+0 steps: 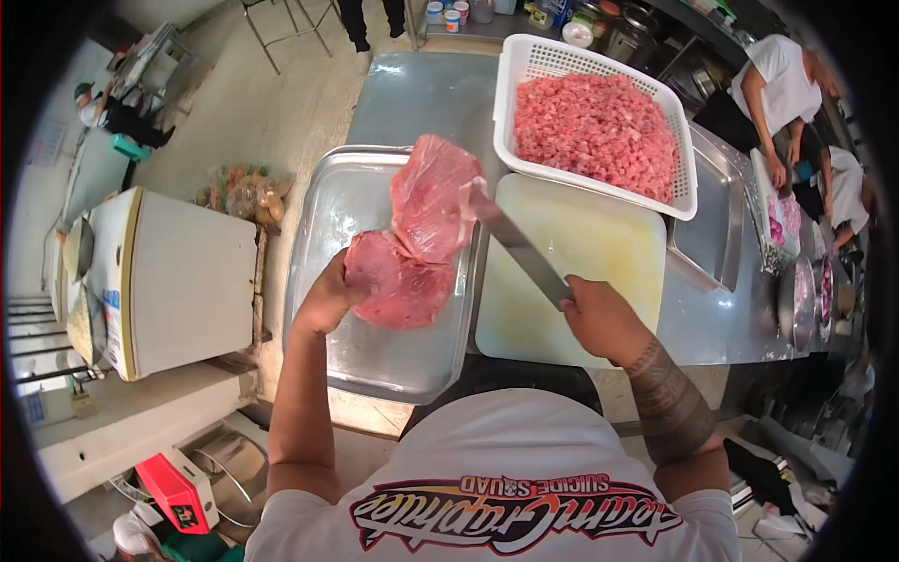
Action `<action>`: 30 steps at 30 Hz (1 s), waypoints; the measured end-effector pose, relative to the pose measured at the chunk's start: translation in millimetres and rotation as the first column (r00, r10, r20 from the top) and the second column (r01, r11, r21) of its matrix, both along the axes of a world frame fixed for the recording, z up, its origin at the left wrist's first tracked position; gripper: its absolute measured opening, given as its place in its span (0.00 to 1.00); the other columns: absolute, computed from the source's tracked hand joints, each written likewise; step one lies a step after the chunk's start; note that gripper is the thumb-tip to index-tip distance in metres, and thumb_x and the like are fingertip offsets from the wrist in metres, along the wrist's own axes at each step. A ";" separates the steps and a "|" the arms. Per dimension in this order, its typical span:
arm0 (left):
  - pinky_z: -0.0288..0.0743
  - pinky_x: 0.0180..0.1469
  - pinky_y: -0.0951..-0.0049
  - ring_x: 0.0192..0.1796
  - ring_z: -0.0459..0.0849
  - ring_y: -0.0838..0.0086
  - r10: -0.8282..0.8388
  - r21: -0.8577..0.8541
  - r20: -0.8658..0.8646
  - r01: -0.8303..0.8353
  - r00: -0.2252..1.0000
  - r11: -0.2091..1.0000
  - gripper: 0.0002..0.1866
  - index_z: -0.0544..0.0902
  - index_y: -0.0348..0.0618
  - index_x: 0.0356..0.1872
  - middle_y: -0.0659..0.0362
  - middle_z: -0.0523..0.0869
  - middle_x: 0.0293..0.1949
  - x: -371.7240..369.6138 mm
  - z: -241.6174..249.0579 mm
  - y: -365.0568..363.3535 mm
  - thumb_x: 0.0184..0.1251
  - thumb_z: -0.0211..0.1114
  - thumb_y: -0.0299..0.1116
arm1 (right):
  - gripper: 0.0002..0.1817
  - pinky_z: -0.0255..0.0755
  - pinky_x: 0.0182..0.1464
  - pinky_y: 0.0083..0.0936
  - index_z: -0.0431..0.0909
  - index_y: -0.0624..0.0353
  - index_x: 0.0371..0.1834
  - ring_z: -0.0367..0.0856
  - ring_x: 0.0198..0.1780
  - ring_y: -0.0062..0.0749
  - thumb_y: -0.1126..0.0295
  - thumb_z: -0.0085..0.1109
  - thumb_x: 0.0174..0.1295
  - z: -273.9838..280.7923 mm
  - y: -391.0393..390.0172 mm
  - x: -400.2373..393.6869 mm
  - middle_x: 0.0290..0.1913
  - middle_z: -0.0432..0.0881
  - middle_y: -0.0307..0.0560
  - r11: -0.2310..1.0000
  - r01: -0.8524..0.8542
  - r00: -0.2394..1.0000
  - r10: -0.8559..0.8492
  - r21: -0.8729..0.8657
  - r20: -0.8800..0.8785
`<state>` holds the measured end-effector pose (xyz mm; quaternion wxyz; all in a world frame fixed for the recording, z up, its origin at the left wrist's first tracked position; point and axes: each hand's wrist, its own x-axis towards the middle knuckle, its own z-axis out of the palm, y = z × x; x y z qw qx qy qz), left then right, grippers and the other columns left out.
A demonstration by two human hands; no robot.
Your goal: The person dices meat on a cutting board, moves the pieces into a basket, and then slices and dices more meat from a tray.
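Over the metal tray (328,361), my left hand (330,292) grips the left edge of a wide piece of raw meat (403,286), its fingers partly hidden by the meat. The meat has an upper lobe and a lower lobe, joined near the middle. My right hand (604,320) is closed round the handle of a large knife (529,253). The blade points up and left, and its tip meets the right side of the upper lobe. Beneath the blade lies a pale cutting board (571,309), stained yellow, just right of the tray.
A white basket (690,178) of diced meat stands behind the board. Right of it are an empty metal tray (721,267) and a metal bowl (798,302). Two people (782,84) work at the far right. A white freezer (192,281) stands at left.
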<state>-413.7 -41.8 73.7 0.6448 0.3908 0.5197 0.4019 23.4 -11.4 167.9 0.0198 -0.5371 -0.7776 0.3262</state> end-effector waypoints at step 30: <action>0.72 0.72 0.45 0.69 0.76 0.36 0.183 0.219 -0.975 0.439 0.123 0.871 0.36 0.73 0.51 0.78 0.40 0.73 0.75 196.3 29.2 -109.4 0.68 0.73 0.35 | 0.12 0.77 0.25 0.29 0.80 0.69 0.54 0.80 0.21 0.27 0.73 0.63 0.72 -0.9 -30.9 169.6 0.26 0.83 0.46 0.849 0.023 0.993 -0.082 -0.527 -0.088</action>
